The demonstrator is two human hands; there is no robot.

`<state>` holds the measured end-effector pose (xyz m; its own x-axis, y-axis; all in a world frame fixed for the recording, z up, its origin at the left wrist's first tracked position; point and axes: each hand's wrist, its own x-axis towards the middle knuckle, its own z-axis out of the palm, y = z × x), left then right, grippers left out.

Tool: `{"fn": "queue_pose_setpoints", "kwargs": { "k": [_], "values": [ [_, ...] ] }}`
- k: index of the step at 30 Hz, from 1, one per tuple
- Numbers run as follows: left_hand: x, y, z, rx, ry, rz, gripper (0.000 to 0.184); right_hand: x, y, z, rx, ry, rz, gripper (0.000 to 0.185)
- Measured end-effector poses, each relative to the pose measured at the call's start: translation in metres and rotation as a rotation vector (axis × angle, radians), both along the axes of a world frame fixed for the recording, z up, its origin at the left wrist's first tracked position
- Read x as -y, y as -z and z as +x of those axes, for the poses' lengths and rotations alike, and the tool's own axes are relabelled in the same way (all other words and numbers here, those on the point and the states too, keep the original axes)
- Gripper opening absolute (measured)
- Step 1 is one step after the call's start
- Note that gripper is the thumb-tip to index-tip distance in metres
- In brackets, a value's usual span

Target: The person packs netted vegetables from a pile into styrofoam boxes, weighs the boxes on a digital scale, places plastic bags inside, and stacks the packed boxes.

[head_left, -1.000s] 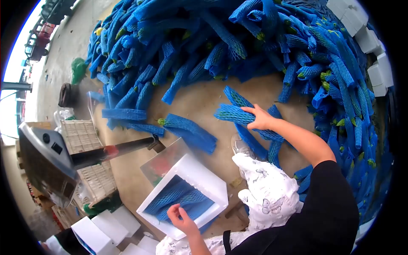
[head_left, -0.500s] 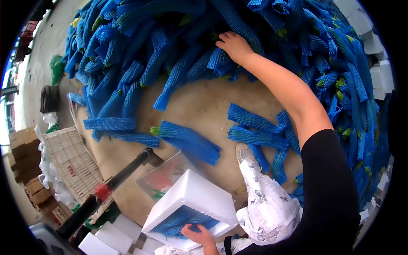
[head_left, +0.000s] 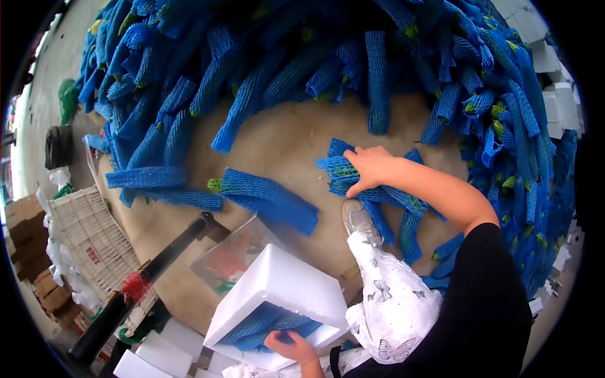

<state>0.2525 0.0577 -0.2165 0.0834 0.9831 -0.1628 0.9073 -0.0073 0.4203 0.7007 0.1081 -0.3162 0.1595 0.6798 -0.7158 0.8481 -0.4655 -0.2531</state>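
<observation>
My right hand (head_left: 372,169) is closed round a blue-netted green vegetable (head_left: 340,175), above other netted pieces lying on the brown surface near my shoe. At the mouth of a tilted white foam box (head_left: 296,283) is my left hand (head_left: 292,346), its fingers apart beside the blue-netted pieces (head_left: 268,324) inside. Left of centre, a blue-netted bundle (head_left: 268,198) with a green tip lies on the surface. A large heap of blue-netted vegetables (head_left: 252,82) curves across the top and down the right side.
A black pole (head_left: 142,280) with red tape slants in from the lower left. Beyond it stand a white plastic crate (head_left: 94,242) and cardboard boxes (head_left: 53,293). White foam boxes (head_left: 164,356) sit at the bottom left. My shoe (head_left: 361,220) is on the brown surface (head_left: 283,142).
My right hand has come back from the heap to the netted pieces near my shoe and closed on one. One netted piece at the heap's edge now hangs lower. My left hand stays at the box.
</observation>
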Motion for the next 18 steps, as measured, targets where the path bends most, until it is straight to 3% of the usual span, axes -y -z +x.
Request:
{"fn": "queue_pose_setpoints", "kwargs": {
  "k": [1, 2, 3, 4, 5, 6, 8, 11, 14, 18],
  "values": [
    [0.000, 0.001, 0.001, -0.001, -0.021, 0.000, 0.026, -0.001, 0.006, 0.008, 0.058, -0.039, 0.209, 0.073],
    [0.002, -0.001, 0.000, -0.014, -0.043, -0.008, 0.027, -0.027, -0.013, 0.023, 0.079, 0.023, 0.401, 0.060],
    [0.003, 0.000, -0.001, -0.023, -0.036, 0.011, 0.027, -0.048, -0.006, 0.044, 0.188, 0.075, 0.758, 0.047],
    [0.004, -0.002, -0.002, -0.029, -0.035, 0.008, 0.027, -0.071, 0.006, 0.068, 0.370, 0.130, 0.883, 0.048],
    [0.003, -0.002, -0.001, -0.028, -0.034, 0.002, 0.027, -0.088, 0.027, 0.094, 0.545, 0.014, 0.868, 0.051],
    [0.001, -0.001, 0.000, -0.025, -0.036, 0.001, 0.027, -0.098, 0.050, 0.112, 0.557, -0.049, 0.723, 0.044],
    [0.000, 0.001, -0.003, -0.030, -0.030, 0.007, 0.028, -0.102, 0.054, 0.110, 0.625, -0.069, 0.730, 0.044],
    [0.001, 0.002, -0.001, -0.059, 0.016, 0.001, 0.027, -0.072, 0.054, 0.096, 0.540, -0.088, 0.645, 0.045],
    [0.003, 0.001, -0.001, -0.041, -0.037, -0.009, 0.026, -0.021, 0.069, 0.092, 0.682, -0.252, 0.754, 0.035],
    [0.002, 0.004, -0.006, -0.037, 0.010, 0.008, 0.027, -0.033, 0.077, 0.111, 0.682, -0.226, 0.893, 0.031]
  ]
}}
